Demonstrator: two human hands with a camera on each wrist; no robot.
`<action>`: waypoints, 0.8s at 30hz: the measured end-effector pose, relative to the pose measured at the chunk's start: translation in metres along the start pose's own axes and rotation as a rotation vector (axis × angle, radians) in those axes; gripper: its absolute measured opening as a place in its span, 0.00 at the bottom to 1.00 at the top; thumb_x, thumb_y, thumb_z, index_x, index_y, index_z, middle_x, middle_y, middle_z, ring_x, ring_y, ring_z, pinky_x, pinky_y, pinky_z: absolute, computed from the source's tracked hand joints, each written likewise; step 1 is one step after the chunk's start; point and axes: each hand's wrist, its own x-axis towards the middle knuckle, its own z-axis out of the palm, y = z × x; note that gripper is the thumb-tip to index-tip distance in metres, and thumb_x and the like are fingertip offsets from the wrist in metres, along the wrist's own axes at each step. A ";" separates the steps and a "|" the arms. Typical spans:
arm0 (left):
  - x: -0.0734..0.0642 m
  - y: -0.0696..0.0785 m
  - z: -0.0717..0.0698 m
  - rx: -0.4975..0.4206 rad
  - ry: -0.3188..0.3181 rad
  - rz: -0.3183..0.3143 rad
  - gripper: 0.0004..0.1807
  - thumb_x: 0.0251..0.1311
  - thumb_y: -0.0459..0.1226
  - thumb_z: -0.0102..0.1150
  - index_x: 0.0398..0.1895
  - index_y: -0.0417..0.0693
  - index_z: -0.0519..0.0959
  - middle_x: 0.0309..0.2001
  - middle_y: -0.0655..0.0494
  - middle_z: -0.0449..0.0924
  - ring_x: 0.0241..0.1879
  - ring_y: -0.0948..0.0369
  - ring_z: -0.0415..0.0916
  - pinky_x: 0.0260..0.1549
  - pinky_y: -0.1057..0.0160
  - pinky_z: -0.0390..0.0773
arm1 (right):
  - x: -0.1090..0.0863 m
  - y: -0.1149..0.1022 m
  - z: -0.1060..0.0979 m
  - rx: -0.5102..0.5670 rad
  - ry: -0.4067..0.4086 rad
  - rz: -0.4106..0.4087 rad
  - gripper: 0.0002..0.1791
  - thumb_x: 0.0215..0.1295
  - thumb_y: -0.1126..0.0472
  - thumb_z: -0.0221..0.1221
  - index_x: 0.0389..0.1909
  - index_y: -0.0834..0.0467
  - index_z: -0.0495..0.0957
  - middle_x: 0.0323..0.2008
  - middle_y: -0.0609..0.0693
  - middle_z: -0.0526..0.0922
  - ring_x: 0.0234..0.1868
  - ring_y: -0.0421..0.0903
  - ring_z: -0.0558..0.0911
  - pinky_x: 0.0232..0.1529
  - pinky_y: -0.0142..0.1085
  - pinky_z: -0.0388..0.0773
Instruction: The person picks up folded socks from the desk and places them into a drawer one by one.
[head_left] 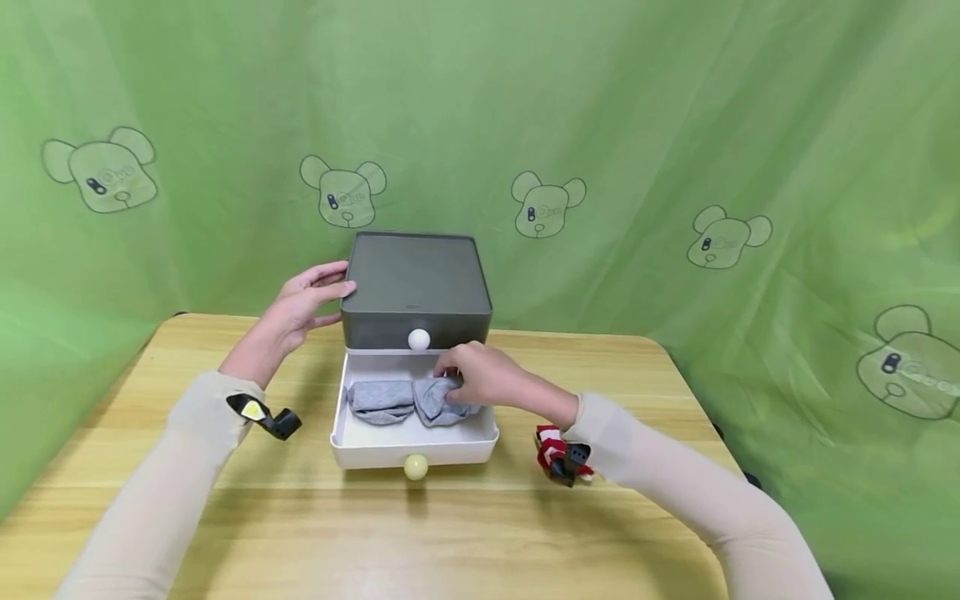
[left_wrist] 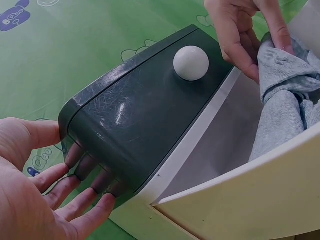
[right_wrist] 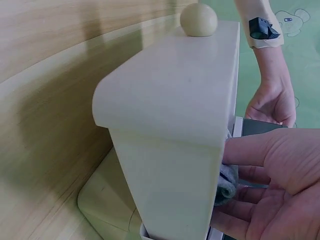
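Note:
A small two-drawer box (head_left: 418, 275) with a dark grey top stands at the back of the table, its white lower drawer (head_left: 375, 457) pulled out. Inside the drawer lie two folded grey cloth bundles side by side, a left one (head_left: 381, 400) and a right one (head_left: 435, 404). My right hand (head_left: 487, 373) reaches into the drawer and holds the right bundle between thumb and fingers; part of that bundle is hidden. With extended fingers, my left hand (left_wrist: 45, 185) touches the side of the dark upper drawer section (left_wrist: 125, 115), thumb near its top edge.
A red and white striped cloth item (head_left: 551, 450) lies on the wooden table (head_left: 300, 533), right of the drawer, partly behind the right wrist camera (head_left: 572, 463). Round knobs stick out from the drawer fronts, one white (head_left: 419, 339), one yellowish (head_left: 416, 467). Green curtain (head_left: 637, 100) hangs behind.

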 end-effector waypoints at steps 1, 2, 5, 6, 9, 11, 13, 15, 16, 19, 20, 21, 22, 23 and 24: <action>0.000 0.000 0.000 -0.001 -0.001 0.001 0.37 0.71 0.37 0.60 0.80 0.52 0.57 0.81 0.51 0.53 0.51 0.69 0.73 0.75 0.46 0.65 | 0.000 0.000 0.001 -0.010 0.005 0.001 0.15 0.57 0.66 0.73 0.47 0.59 0.87 0.45 0.51 0.89 0.43 0.44 0.83 0.47 0.40 0.85; 0.000 0.000 0.000 -0.002 -0.001 0.002 0.37 0.71 0.37 0.60 0.80 0.52 0.57 0.81 0.51 0.53 0.51 0.68 0.73 0.75 0.45 0.65 | 0.000 0.000 0.002 -0.017 0.010 0.003 0.15 0.57 0.66 0.73 0.47 0.59 0.87 0.46 0.51 0.89 0.43 0.44 0.83 0.47 0.41 0.85; 0.000 0.001 0.000 -0.004 -0.005 0.006 0.38 0.71 0.37 0.60 0.80 0.52 0.57 0.81 0.50 0.53 0.51 0.68 0.73 0.75 0.46 0.65 | 0.000 0.001 0.004 -0.037 0.027 -0.004 0.15 0.56 0.66 0.73 0.46 0.58 0.87 0.45 0.50 0.89 0.42 0.45 0.83 0.45 0.41 0.85; -0.001 0.002 -0.001 -0.005 -0.006 0.005 0.38 0.71 0.37 0.60 0.80 0.52 0.57 0.81 0.51 0.53 0.52 0.68 0.73 0.75 0.46 0.65 | -0.001 0.001 0.005 -0.040 0.032 -0.008 0.15 0.56 0.66 0.73 0.45 0.58 0.87 0.45 0.50 0.90 0.42 0.45 0.83 0.44 0.41 0.85; -0.001 0.002 0.000 -0.006 -0.007 -0.003 0.38 0.70 0.37 0.61 0.80 0.53 0.56 0.81 0.51 0.52 0.52 0.69 0.73 0.75 0.46 0.65 | -0.001 0.002 0.006 -0.035 0.038 -0.017 0.15 0.56 0.66 0.73 0.45 0.58 0.87 0.44 0.50 0.90 0.41 0.45 0.84 0.44 0.41 0.85; -0.002 0.001 0.000 -0.008 -0.006 -0.010 0.38 0.71 0.37 0.61 0.80 0.53 0.56 0.82 0.52 0.52 0.52 0.69 0.73 0.75 0.46 0.65 | -0.002 0.003 0.007 -0.021 0.037 -0.021 0.14 0.56 0.67 0.73 0.45 0.58 0.87 0.44 0.50 0.90 0.42 0.45 0.84 0.45 0.41 0.85; -0.002 0.001 0.000 -0.009 -0.005 -0.011 0.38 0.71 0.37 0.60 0.80 0.53 0.56 0.82 0.52 0.52 0.52 0.69 0.72 0.75 0.46 0.65 | -0.002 0.004 0.006 0.002 0.035 -0.022 0.15 0.57 0.68 0.72 0.46 0.59 0.87 0.44 0.51 0.90 0.42 0.45 0.84 0.47 0.41 0.85; -0.002 0.000 0.000 -0.011 -0.006 -0.007 0.38 0.71 0.37 0.61 0.80 0.53 0.56 0.81 0.52 0.52 0.52 0.69 0.72 0.76 0.46 0.65 | -0.002 0.005 0.005 0.023 0.032 -0.022 0.15 0.57 0.68 0.72 0.46 0.60 0.87 0.44 0.52 0.90 0.44 0.46 0.85 0.49 0.41 0.86; -0.002 0.000 0.001 -0.013 -0.006 -0.005 0.38 0.71 0.37 0.61 0.80 0.53 0.56 0.81 0.52 0.52 0.52 0.69 0.72 0.76 0.46 0.65 | -0.002 0.005 0.004 0.033 0.031 -0.022 0.15 0.58 0.69 0.71 0.46 0.60 0.86 0.44 0.52 0.90 0.44 0.46 0.85 0.50 0.41 0.86; -0.002 0.001 0.001 -0.019 -0.005 0.001 0.38 0.70 0.37 0.61 0.80 0.53 0.57 0.81 0.51 0.53 0.52 0.69 0.72 0.76 0.46 0.64 | -0.001 0.006 0.003 0.052 0.024 -0.024 0.14 0.59 0.69 0.70 0.47 0.60 0.86 0.44 0.53 0.90 0.46 0.47 0.86 0.52 0.41 0.86; -0.002 0.000 0.000 -0.021 -0.004 0.001 0.38 0.70 0.37 0.61 0.80 0.52 0.57 0.81 0.51 0.53 0.52 0.69 0.72 0.76 0.46 0.64 | 0.000 0.006 0.003 0.054 0.021 -0.024 0.14 0.59 0.69 0.70 0.47 0.60 0.86 0.45 0.53 0.90 0.47 0.47 0.86 0.52 0.41 0.86; -0.002 0.000 0.000 -0.022 -0.003 0.002 0.38 0.70 0.37 0.61 0.80 0.52 0.57 0.81 0.51 0.53 0.52 0.69 0.72 0.76 0.46 0.64 | 0.000 0.006 0.003 0.057 0.019 -0.025 0.14 0.59 0.70 0.70 0.47 0.60 0.86 0.45 0.53 0.90 0.47 0.47 0.86 0.53 0.40 0.86; -0.002 0.000 0.000 -0.023 -0.003 0.002 0.38 0.70 0.37 0.61 0.80 0.52 0.57 0.81 0.51 0.53 0.52 0.69 0.72 0.76 0.46 0.64 | 0.000 0.007 0.004 0.057 0.019 -0.028 0.14 0.59 0.70 0.70 0.47 0.60 0.86 0.45 0.53 0.90 0.47 0.47 0.86 0.52 0.40 0.86; -0.002 0.000 0.000 -0.025 -0.002 0.003 0.38 0.70 0.37 0.61 0.80 0.52 0.57 0.81 0.51 0.53 0.52 0.69 0.72 0.76 0.46 0.64 | 0.001 0.007 0.004 0.059 0.021 -0.032 0.14 0.59 0.70 0.70 0.47 0.60 0.86 0.45 0.53 0.90 0.46 0.47 0.86 0.52 0.40 0.86; -0.002 0.000 0.000 -0.026 -0.002 0.003 0.38 0.71 0.37 0.61 0.80 0.52 0.57 0.81 0.51 0.53 0.52 0.69 0.72 0.76 0.45 0.64 | 0.001 0.008 0.005 0.061 0.023 -0.034 0.14 0.59 0.70 0.70 0.47 0.60 0.86 0.45 0.53 0.90 0.46 0.47 0.86 0.52 0.39 0.86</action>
